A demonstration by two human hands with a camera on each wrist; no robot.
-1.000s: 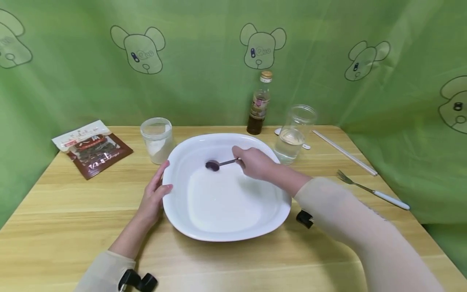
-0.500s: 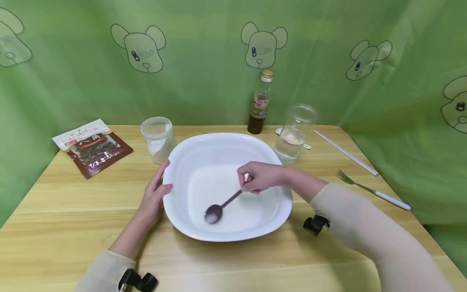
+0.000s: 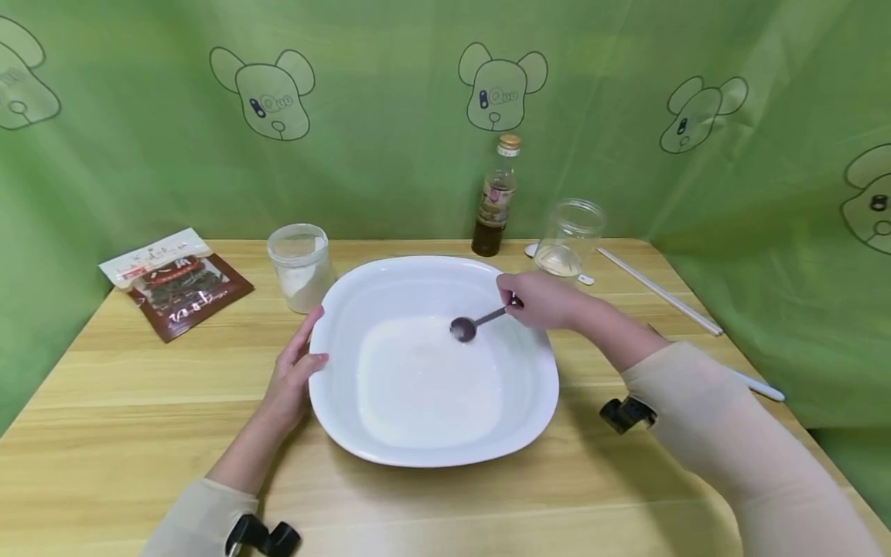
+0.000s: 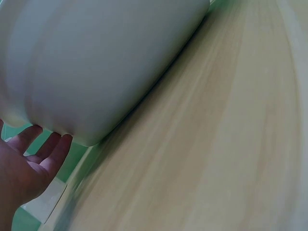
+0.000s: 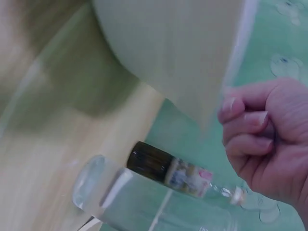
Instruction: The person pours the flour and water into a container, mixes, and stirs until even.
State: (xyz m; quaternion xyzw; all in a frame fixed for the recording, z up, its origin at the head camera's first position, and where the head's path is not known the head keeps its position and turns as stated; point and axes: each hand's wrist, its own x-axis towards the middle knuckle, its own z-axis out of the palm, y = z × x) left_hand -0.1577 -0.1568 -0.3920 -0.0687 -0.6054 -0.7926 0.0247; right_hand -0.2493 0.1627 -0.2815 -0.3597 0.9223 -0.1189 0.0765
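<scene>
A white basin with a wide rim and a thin layer of liquid inside sits at the middle of the wooden table. At its left side my left hand holds it, thumb on the rim and fingers against the outer wall, as the left wrist view also shows. My right hand grips the handle of a dark spoon over the basin's right part, fingers curled in. The spoon's bowl hangs toward the basin's centre. In the right wrist view the spoon is hidden behind the basin wall.
A jar of white powder stands behind the left rim, a spice packet farther left. Back right are a sauce bottle, a clear jar of liquid and white sticks. A fork is partly covered by the right sleeve.
My right hand has swept the spoon from the basin's back down toward its front, then up and right. The left hand stays on the rim.
</scene>
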